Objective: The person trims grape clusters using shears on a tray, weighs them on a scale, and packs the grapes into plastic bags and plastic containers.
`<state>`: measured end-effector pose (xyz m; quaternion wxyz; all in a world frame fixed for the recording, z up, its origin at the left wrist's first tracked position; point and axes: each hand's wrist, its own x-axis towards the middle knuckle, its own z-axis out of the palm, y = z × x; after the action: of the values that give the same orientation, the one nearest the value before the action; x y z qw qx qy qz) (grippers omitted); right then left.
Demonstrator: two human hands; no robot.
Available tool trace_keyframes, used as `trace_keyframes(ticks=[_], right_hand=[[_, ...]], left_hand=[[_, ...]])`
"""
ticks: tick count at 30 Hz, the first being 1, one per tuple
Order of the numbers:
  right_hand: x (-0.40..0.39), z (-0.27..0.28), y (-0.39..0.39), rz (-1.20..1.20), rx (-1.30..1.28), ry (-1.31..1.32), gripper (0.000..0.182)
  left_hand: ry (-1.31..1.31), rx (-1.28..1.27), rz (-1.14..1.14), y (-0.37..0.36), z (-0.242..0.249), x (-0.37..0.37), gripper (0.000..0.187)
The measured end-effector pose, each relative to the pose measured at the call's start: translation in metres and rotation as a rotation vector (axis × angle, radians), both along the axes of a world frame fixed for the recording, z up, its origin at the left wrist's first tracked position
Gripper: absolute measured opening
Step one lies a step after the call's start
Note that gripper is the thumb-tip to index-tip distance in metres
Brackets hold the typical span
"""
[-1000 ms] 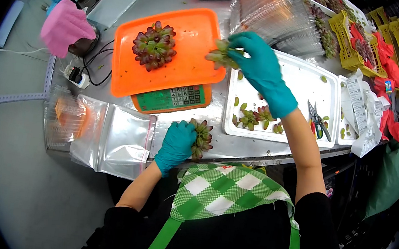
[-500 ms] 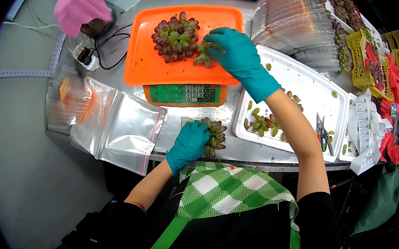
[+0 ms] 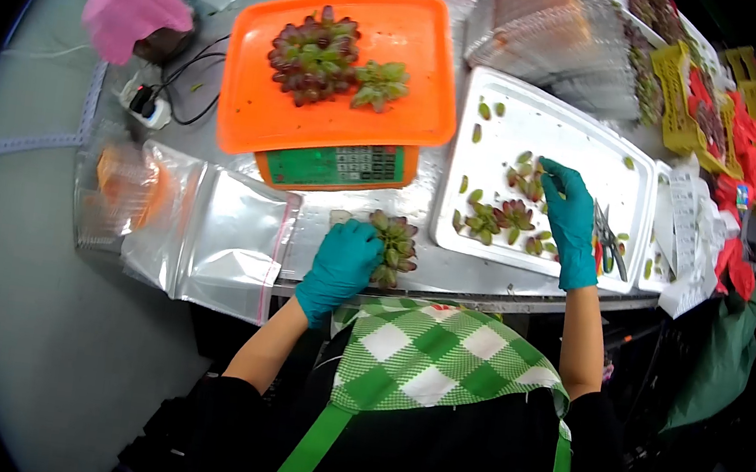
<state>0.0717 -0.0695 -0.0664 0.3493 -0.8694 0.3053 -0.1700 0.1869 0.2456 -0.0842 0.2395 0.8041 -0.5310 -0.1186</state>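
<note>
My left hand (image 3: pixel 342 265), in a teal glove, is closed on a green-and-red succulent (image 3: pixel 394 249) at the table's front edge. Over the white foam tray (image 3: pixel 589 130) is my gloved right hand (image 3: pixel 565 212), its fingers bent together at a small succulent (image 3: pixel 525 176). Whether the fingertips grip that one cannot be made out. More small rosettes (image 3: pixel 498 221) and loose leaves lie in the tray. On the orange scale tray (image 3: pixel 334 133) sit a large dark succulent (image 3: pixel 313 54) and a smaller green one (image 3: pixel 380 84).
Pliers (image 3: pixel 611 241) lie at the tray's right side. Clear plastic bags (image 3: pixel 231 242) are at the front left, beside plastic containers (image 3: pixel 114 194). Stacked clear trays (image 3: pixel 552 45) stand behind. A pink cloth (image 3: pixel 137 4) and black cable (image 3: pixel 192 95) are at left; yellow crates (image 3: pixel 686 113) at right.
My right hand has moved from the small succulent on the orange tray to the white foam tray. My left hand stays at its succulent. The view has shifted slightly.
</note>
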Motion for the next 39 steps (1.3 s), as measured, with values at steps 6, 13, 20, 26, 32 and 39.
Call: trace_keyframes(ticks=[6,13,20,26,32,39], right_hand=[[-0.053,0.000,-0.001,-0.072,-0.031,0.202,0.013],[-0.051,-0.009,0.032,0.090,-0.341,0.355,0.026],[-0.035,-0.030,0.042,0.106,-0.561,0.342,0.054],[-0.040,-0.053,0.029,0.070,-0.365,0.350,0.052],[-0.030,-0.022,0.013,-0.157,0.409,0.357,0.047],[-0.032,-0.013,0.005,-0.005,1.528,-0.118,0.041]], left_hand=[[0.055,-0.016,0.027,0.000,-0.001,-0.002,0.011],[0.101,-0.014,0.023,0.003,-0.006,-0.002,0.011],[0.112,-0.028,0.032,0.003,-0.005,-0.002,0.010],[0.108,-0.049,0.041,0.002,-0.007,-0.003,0.009],[0.116,-0.068,0.042,0.002,-0.008,-0.003,0.009],[0.128,-0.071,0.045,0.002,-0.009,-0.002,0.009]])
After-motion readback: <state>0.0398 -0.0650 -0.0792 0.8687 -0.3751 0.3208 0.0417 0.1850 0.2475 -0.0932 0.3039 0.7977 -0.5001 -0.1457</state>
